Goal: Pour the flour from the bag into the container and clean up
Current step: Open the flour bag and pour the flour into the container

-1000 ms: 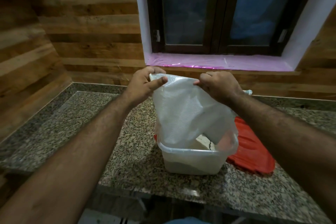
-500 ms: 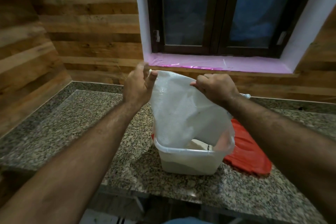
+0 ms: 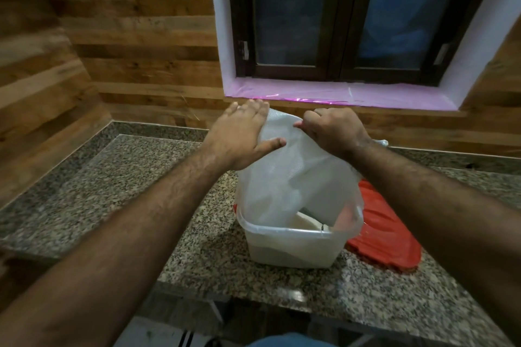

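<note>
The bag [image 3: 293,175] is a thin, half-clear white plastic with a fine woven pattern, soft and wrinkled. It hangs upside down, and its lower end goes inside the container [image 3: 293,245], a rectangular tub of cloudy plastic with rounded corners and a thick rim. Pale flour [image 3: 306,224] is visible inside the tub, under the bag.

The right hand [image 3: 334,131] has its fingers curled and pinches the top edge of the bag. The left hand [image 3: 244,136] lies flat on the left side of the bag, with fingers straight and the thumb stretched across the plastic; it presses and does not grip.

Just right of the container, and partly behind it, lies a red lid [image 3: 386,236] with fine ridges, flat on the counter [image 3: 118,191]. The counter is speckled grey granite, polished, with a raised strip along the walls. The container stands near the front edge of the counter. To its left the stone runs wide into the corner.

The walls are covered with horizontal wood planks [image 3: 135,36]. Behind the bag is a window [image 3: 341,14] with a dark frame, and its sill [image 3: 341,93] carries a shiny pink film.
</note>
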Demonstrator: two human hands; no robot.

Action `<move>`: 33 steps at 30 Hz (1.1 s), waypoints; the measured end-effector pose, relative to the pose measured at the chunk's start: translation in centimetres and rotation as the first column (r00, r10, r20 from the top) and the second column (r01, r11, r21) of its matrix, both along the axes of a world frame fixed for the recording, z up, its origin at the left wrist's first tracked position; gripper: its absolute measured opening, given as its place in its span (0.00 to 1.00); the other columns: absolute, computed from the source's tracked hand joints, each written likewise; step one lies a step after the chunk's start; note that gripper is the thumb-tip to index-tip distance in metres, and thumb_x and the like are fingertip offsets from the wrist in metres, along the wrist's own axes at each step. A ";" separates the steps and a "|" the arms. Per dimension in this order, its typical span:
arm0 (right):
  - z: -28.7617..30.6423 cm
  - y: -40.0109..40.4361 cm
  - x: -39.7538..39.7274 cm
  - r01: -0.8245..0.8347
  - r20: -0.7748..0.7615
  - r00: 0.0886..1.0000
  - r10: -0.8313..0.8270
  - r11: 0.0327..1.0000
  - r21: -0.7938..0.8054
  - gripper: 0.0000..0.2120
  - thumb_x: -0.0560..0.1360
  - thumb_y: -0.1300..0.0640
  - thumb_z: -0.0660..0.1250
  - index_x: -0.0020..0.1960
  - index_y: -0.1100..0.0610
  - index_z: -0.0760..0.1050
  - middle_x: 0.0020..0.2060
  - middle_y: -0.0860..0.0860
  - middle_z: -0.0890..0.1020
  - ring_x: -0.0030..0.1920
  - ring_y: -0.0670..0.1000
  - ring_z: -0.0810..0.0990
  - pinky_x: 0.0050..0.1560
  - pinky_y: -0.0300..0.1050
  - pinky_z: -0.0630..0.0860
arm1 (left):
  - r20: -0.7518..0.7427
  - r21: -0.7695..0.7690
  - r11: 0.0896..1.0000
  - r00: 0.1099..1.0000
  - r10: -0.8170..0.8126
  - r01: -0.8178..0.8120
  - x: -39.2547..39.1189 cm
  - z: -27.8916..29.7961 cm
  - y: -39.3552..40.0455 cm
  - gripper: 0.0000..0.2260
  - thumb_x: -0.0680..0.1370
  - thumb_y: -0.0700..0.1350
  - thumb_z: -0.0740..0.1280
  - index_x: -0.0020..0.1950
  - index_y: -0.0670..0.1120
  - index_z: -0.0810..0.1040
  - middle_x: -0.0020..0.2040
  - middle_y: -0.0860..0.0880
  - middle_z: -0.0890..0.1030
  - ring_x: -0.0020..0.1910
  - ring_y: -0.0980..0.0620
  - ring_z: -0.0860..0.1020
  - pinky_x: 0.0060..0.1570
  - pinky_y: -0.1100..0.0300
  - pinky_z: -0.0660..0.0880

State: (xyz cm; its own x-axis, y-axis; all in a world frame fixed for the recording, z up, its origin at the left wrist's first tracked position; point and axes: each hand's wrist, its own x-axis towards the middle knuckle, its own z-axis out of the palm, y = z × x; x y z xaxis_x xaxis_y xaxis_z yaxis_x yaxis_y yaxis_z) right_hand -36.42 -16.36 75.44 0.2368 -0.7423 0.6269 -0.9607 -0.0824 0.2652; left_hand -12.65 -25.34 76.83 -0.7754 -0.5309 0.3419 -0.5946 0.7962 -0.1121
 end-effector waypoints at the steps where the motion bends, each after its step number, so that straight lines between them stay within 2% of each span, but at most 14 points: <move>1: 0.1 0.0 0.0 0.000 -0.006 1.000 0.000 1.000 -0.003 0.16 0.82 0.50 0.71 0.40 0.58 0.76 0.28 0.55 0.77 0.24 0.55 0.70 0.26 0.41 0.63 | 0.024 0.008 1.000 1.000 0.009 -0.009 -0.1 -0.2 0.0 0.48 0.79 0.77 0.47 0.88 0.45 0.46 0.89 0.44 0.50 0.88 0.47 0.50 0.85 0.46 0.47; 4: 0.3 0.2 0.2 -0.004 0.006 1.000 0.004 1.000 -0.004 0.16 0.81 0.52 0.73 0.39 0.58 0.76 0.28 0.55 0.77 0.25 0.52 0.66 0.28 0.40 0.61 | -0.131 -0.066 0.998 0.991 -0.016 0.007 0.0 -0.4 0.1 0.49 0.80 0.76 0.52 0.88 0.46 0.40 0.87 0.48 0.37 0.88 0.47 0.41 0.85 0.45 0.42; 6: 0.4 0.4 0.2 -0.015 0.018 1.000 0.015 1.000 -0.008 0.15 0.81 0.52 0.73 0.39 0.59 0.76 0.28 0.55 0.77 0.25 0.51 0.65 0.28 0.40 0.61 | -0.107 -0.061 0.998 0.994 -0.038 0.032 -0.1 -0.5 0.1 0.49 0.81 0.76 0.52 0.88 0.46 0.37 0.86 0.49 0.32 0.87 0.47 0.37 0.85 0.45 0.39; 8: 0.5 0.5 0.2 -0.027 0.016 1.000 0.027 1.000 -0.014 0.16 0.81 0.52 0.73 0.39 0.59 0.76 0.27 0.55 0.76 0.25 0.52 0.65 0.28 0.41 0.60 | 0.047 -0.011 0.999 0.998 -0.051 0.051 -0.5 -0.8 0.2 0.49 0.80 0.77 0.49 0.88 0.47 0.38 0.88 0.47 0.37 0.87 0.48 0.38 0.85 0.44 0.39; 9: 0.6 0.5 0.3 -0.030 0.011 0.999 0.030 0.999 -0.014 0.16 0.81 0.52 0.73 0.39 0.59 0.76 0.27 0.54 0.75 0.25 0.52 0.65 0.28 0.41 0.60 | 0.052 -0.014 0.998 0.997 -0.060 0.060 -0.7 -0.9 0.2 0.49 0.80 0.78 0.49 0.88 0.47 0.38 0.88 0.47 0.39 0.87 0.49 0.39 0.85 0.43 0.40; 12: 0.8 0.6 0.5 -0.033 -0.001 0.999 0.033 0.999 -0.014 0.16 0.82 0.52 0.72 0.39 0.59 0.76 0.27 0.54 0.75 0.25 0.51 0.65 0.28 0.40 0.61 | -0.185 -0.069 0.997 0.982 -0.036 0.024 -0.7 -1.2 0.5 0.51 0.80 0.76 0.55 0.88 0.46 0.38 0.86 0.48 0.33 0.87 0.47 0.37 0.85 0.42 0.40; 13: 0.8 0.7 0.6 -0.035 -0.002 0.999 0.035 0.999 -0.017 0.16 0.81 0.52 0.73 0.39 0.59 0.76 0.27 0.54 0.75 0.25 0.51 0.64 0.28 0.40 0.60 | -0.197 -0.042 0.999 0.980 -0.011 0.003 -0.8 -1.2 0.6 0.51 0.80 0.76 0.54 0.88 0.45 0.39 0.86 0.48 0.33 0.87 0.46 0.38 0.85 0.43 0.40; 16: 0.9 0.9 0.9 -0.050 -0.010 0.999 0.050 0.999 0.003 0.15 0.79 0.54 0.75 0.38 0.59 0.77 0.26 0.54 0.75 0.25 0.50 0.64 0.28 0.39 0.59 | -0.091 0.038 0.998 0.994 0.053 -0.050 -1.3 -1.2 0.7 0.50 0.79 0.80 0.48 0.89 0.47 0.43 0.89 0.46 0.42 0.88 0.47 0.44 0.85 0.42 0.41; 19: 0.9 0.8 0.8 -0.030 -0.014 0.999 0.031 0.999 0.014 0.15 0.80 0.53 0.75 0.38 0.59 0.77 0.26 0.54 0.75 0.24 0.51 0.65 0.29 0.39 0.60 | -0.234 0.005 0.999 0.972 0.037 -0.037 -1.1 -1.4 0.7 0.52 0.78 0.80 0.49 0.88 0.46 0.41 0.87 0.48 0.35 0.88 0.46 0.41 0.85 0.42 0.41; 22: 0.6 0.8 0.8 -0.018 -0.034 0.999 0.018 1.000 0.020 0.16 0.81 0.51 0.73 0.39 0.59 0.78 0.27 0.54 0.75 0.24 0.51 0.67 0.28 0.38 0.61 | -0.055 0.068 0.998 0.998 0.014 -0.010 -1.0 -1.6 0.7 0.51 0.78 0.81 0.46 0.89 0.47 0.44 0.89 0.46 0.46 0.88 0.46 0.46 0.85 0.41 0.43; 25: 0.6 0.8 1.0 -0.034 -0.022 0.999 0.034 0.999 0.016 0.16 0.80 0.53 0.74 0.38 0.59 0.78 0.26 0.54 0.75 0.24 0.51 0.66 0.28 0.38 0.60 | -0.141 0.007 1.000 0.990 0.017 -0.016 -0.8 -2.2 0.7 0.51 0.78 0.80 0.49 0.89 0.47 0.44 0.89 0.47 0.44 0.88 0.46 0.44 0.85 0.43 0.42; 28: 0.4 0.8 1.2 -0.041 -0.036 0.998 0.042 0.999 0.031 0.15 0.80 0.52 0.75 0.39 0.59 0.78 0.27 0.54 0.77 0.25 0.51 0.67 0.27 0.38 0.62 | -0.025 0.079 0.997 0.999 0.023 -0.021 -0.7 -2.3 0.7 0.51 0.77 0.80 0.47 0.89 0.46 0.45 0.89 0.46 0.48 0.88 0.47 0.47 0.86 0.43 0.44; 31: 0.4 0.8 1.2 -0.039 -0.039 0.998 0.040 0.999 0.021 0.16 0.81 0.52 0.73 0.38 0.59 0.77 0.27 0.54 0.76 0.24 0.51 0.68 0.28 0.38 0.61 | -0.112 -0.003 1.000 0.994 0.007 -0.008 -0.6 -2.3 0.8 0.51 0.78 0.79 0.51 0.89 0.46 0.44 0.89 0.46 0.47 0.88 0.47 0.45 0.86 0.45 0.43; 33: 0.2 0.7 1.1 -0.036 -0.049 0.998 0.037 0.999 0.019 0.16 0.82 0.51 0.72 0.39 0.58 0.77 0.27 0.54 0.76 0.24 0.52 0.70 0.28 0.38 0.63 | -0.093 0.026 1.000 0.996 0.000 0.003 -0.6 -2.1 0.8 0.51 0.78 0.79 0.51 0.89 0.46 0.43 0.89 0.46 0.46 0.88 0.47 0.45 0.85 0.46 0.41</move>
State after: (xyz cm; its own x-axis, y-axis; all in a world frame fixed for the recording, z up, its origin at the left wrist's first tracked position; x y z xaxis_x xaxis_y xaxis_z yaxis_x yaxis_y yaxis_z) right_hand -35.35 -15.70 75.62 0.2938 -0.7436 0.6007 -0.9428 -0.1220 0.3102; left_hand -13.26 -24.53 74.70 -0.7417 -0.5394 0.3986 -0.6004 0.7989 -0.0360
